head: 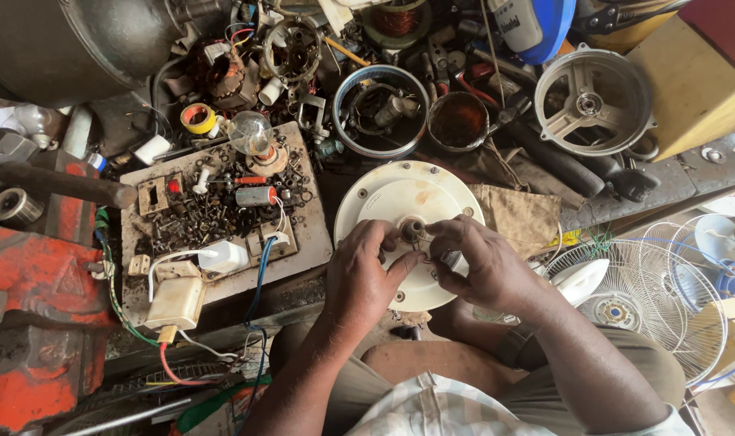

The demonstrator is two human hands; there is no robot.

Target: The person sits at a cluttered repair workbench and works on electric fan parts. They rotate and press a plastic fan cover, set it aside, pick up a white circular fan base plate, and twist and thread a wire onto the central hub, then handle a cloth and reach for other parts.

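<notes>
Head view: both hands meet at the hub [412, 229] in the middle of a round cream motor cover [399, 198], which lies flat at the near edge of the bench, just above the person's knees. The left hand [366, 270] curls over the cover's left half, fingers bent toward the hub and thumb pressed on the plate. The right hand [472, 262] comes in from the other side, fingertips pinched at the same hub. Both are closed in a fingertip grip on the small metal part at the centre; what exactly sits between the tips is too small to tell.

Judged from this, the work goes best with the left thumb pinning the cover so it cannot spin, and the right fingertips doing the fine turning straight along the shaft. The cover overhangs the bench edge a little, so steady downward pressure matters.

The bench is crowded. Just left of the cover lies a test board [222, 214] strewn with screws, bearing a bulb [250, 132] and loose wires. A brown cloth [517, 214] touches the cover's right side. Behind are a metal end bell [595, 101], a dark ring [381, 111] and a tape roll [198, 119]. A red vise [28, 282] stands far left; 1 wire fan guard [634, 303] lies lower right, on the floor.
</notes>
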